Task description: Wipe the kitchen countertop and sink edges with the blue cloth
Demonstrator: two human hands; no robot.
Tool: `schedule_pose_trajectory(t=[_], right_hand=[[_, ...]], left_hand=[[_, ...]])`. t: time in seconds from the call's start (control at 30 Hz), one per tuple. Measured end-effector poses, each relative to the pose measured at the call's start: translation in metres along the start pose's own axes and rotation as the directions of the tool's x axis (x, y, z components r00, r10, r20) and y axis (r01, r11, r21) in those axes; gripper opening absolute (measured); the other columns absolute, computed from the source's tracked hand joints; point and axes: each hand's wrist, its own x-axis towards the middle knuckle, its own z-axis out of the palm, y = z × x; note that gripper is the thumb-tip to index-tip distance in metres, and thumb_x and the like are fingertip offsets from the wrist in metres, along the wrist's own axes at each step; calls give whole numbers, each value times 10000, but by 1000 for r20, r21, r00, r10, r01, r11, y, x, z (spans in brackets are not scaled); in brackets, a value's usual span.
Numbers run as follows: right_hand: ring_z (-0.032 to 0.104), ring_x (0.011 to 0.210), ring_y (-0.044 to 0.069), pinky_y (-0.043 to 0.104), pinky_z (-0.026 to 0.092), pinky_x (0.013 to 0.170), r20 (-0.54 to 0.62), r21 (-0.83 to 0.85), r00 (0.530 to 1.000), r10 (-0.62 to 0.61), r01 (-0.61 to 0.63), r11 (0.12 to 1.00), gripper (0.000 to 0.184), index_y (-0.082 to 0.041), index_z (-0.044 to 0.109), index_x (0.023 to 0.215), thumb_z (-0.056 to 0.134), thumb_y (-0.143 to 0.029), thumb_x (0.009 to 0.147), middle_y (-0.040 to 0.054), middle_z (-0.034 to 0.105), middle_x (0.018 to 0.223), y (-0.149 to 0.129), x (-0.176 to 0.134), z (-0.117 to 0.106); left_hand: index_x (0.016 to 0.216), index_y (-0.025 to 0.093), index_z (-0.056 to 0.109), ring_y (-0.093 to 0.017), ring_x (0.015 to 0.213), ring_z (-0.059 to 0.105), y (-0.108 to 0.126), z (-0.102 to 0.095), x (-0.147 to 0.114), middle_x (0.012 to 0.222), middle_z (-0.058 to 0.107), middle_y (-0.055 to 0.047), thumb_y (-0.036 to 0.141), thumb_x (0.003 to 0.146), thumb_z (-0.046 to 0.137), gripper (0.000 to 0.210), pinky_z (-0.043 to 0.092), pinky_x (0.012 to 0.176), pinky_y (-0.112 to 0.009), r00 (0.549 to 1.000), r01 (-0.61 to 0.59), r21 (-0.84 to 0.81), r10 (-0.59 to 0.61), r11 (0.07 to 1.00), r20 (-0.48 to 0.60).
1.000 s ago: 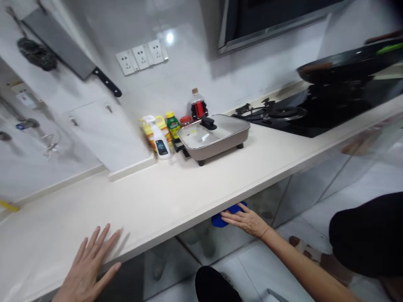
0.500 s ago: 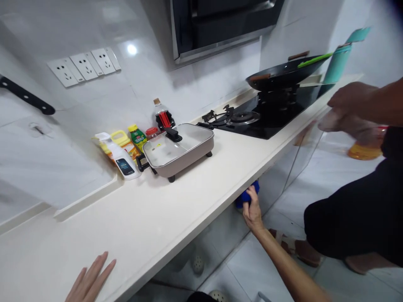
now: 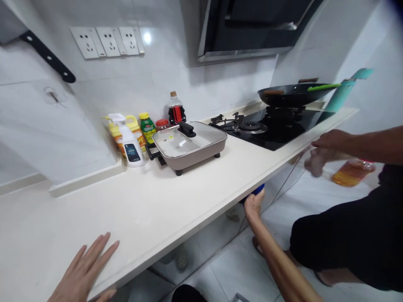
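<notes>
My left hand rests on the white countertop near its front edge, fingers spread and holding nothing. Below the counter's edge, my right hand grips a bunched blue cloth against the glossy cabinet front. Most of the cloth is hidden behind the hand and the counter lip. Above, on the counter, stands a square electric pan with a glass lid.
Beyond the pan are a white spray bottle, other bottles, and a black gas hob carrying a wok. At right stands another person, arm stretched toward the counter. A bottle of amber liquid is near them.
My view has shifted, so the counter and pan sit farther right. The right hand stays under the counter edge, with less of the cloth showing. The other person's hand has moved left and lower.
</notes>
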Motion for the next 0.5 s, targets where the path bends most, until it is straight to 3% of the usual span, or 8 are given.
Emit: schedule_pose_trajectory(t=[0.17,0.37,0.5], right_hand=[[353,1408,347,571,284,1162,45,-18,998,-40,40,999,756,-21,283,1477,357,-241,758,258,386,1475,-30,-75,4],[203,1475,394,628,228,1162,149,19,983,-105,104,994,808,68,172,1507,338,-261,788,325,228,1552,-68,-187,8],[157,1485,404,661,208,1150,219,75,962,-164,151,986,821,45,97,1534,326,-313,831,323,182,1570,-86,-263,11]], left_hand=[[1572,311,191,-319,1413,416,7,0,4,1602,304,-99,621,869,548,848,393,1145,-528,998,43,-14,-44,999,-41],[1555,333,247,-310,1476,302,11,4,0,1616,269,-72,621,878,523,786,314,1188,-577,978,186,-155,-168,970,120],[1542,296,297,-307,1496,251,17,-4,1,1624,244,-85,567,863,556,776,277,1206,-585,953,253,-195,-210,948,216]])
